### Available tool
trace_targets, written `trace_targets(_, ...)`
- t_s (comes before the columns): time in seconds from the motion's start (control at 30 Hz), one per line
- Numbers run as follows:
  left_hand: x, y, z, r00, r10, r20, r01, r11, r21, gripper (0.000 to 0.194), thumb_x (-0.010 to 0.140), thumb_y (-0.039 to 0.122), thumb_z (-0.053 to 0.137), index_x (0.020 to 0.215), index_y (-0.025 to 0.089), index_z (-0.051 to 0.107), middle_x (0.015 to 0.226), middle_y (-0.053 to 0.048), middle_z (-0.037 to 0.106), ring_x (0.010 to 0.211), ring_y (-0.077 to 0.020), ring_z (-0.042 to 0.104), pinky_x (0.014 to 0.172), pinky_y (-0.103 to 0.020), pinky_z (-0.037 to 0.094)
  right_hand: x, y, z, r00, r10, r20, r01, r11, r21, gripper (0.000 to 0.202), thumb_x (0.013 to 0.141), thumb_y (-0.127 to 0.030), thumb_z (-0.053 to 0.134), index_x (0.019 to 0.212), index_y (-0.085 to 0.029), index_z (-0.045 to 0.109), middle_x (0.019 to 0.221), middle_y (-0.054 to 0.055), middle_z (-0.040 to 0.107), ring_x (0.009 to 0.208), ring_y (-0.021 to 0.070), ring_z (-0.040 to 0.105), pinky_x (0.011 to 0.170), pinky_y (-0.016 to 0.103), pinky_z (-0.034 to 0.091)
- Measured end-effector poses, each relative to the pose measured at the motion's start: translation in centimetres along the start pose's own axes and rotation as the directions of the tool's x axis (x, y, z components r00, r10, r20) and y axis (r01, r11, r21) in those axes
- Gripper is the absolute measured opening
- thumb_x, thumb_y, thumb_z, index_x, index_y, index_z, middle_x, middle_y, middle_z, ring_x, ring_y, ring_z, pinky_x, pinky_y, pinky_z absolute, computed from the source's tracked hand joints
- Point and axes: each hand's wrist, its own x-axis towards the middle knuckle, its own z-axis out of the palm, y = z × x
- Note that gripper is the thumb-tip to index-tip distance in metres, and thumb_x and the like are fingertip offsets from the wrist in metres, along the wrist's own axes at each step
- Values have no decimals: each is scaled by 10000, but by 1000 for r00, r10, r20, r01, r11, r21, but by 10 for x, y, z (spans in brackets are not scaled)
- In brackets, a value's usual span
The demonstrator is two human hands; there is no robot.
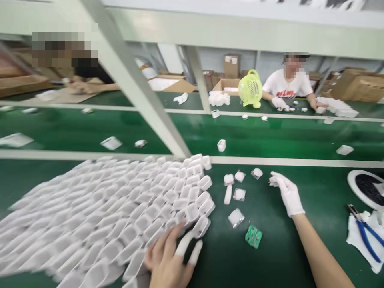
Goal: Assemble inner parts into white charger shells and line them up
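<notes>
My left hand (pixel 172 254), bare except for white covers on the thumb and index finger, reaches over the near right edge of a large spread of white plastic housings (pixel 144 198). Its fingers are apart, next to one housing (pixel 201 227). My right hand (pixel 286 194), in a white glove, hovers above the green mat with its fingers loosely bent; whether something small sits at the fingertips is too blurred to tell. Between the hands lie a green circuit board (pixel 253 236), a white square part (pixel 236 218), a white strip (pixel 228 194) and several small boards with white tops (pixel 239 195).
Blue-handled pliers (pixel 364 232) lie on a white cloth at the right, below a round white tray (pixel 357 188) of dark pieces. A slanted metal post (pixel 132 76) rises beyond the housings. Across the green conveyor (pixel 270 136), two people work near a yellow-green fan (pixel 251 89) and cartons.
</notes>
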Motion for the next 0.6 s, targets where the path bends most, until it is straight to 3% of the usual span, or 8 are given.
trace_targets(0.17, 3, 5, -9, 1000, -20, 5, 20, 999, 46, 289, 864, 319, 519, 1096, 158, 582, 1197, -149, 548, 1136, -309, 429, 978, -465, 278, -3, 2, 1, 998, -41, 46, 37, 995, 91, 570, 854, -576, 490, 1166, -117, 624, 878, 62, 618, 790, 147, 594, 831, 348, 521)
trace_targets(0.27, 6, 3, -9, 997, 61, 49, -64, 995, 71, 254, 838, 311, 548, 1049, 195, 632, 1250, -143, 521, 1176, -326, 403, 982, -505, 256, -10, 0, 3, 997, -39, 68, 28, 986, 167, 547, 868, -551, 487, 1207, -134, 595, 843, 39, 574, 826, 139, 577, 832, 328, 521)
trace_targets(0.4, 10, 6, -9, 968, 178, 175, -189, 981, 46, 191, 808, 147, 499, 925, 180, 647, 1325, -141, 481, 1212, -372, 387, 949, -602, 239, -14, -3, 12, 997, -14, 77, -3, 975, 223, 519, 837, -528, 540, 1161, -124, 581, 898, 61, 619, 815, 147, 608, 818, 323, 512)
trace_targets(0.5, 15, 17, -12, 979, 174, 102, -153, 970, -187, 149, 830, 119, 475, 898, 173, 596, 1315, -130, 474, 1238, -348, 375, 975, -582, 283, -19, -10, 21, 994, -8, 114, -17, 976, 219, 470, 790, -528, 599, 1016, -116, 608, 913, 92, 657, 787, 161, 633, 807, 327, 511)
trace_targets(0.6, 29, 37, -10, 995, 101, 23, -72, 834, -547, 346, 880, 123, 423, 1220, 183, 449, 1309, -151, 439, 1245, -271, 407, 992, -462, 381, -28, -21, 32, 978, -41, 203, -4, 976, 217, 438, 722, -476, 691, 965, -117, 631, 890, 93, 677, 814, 183, 649, 850, 350, 507)
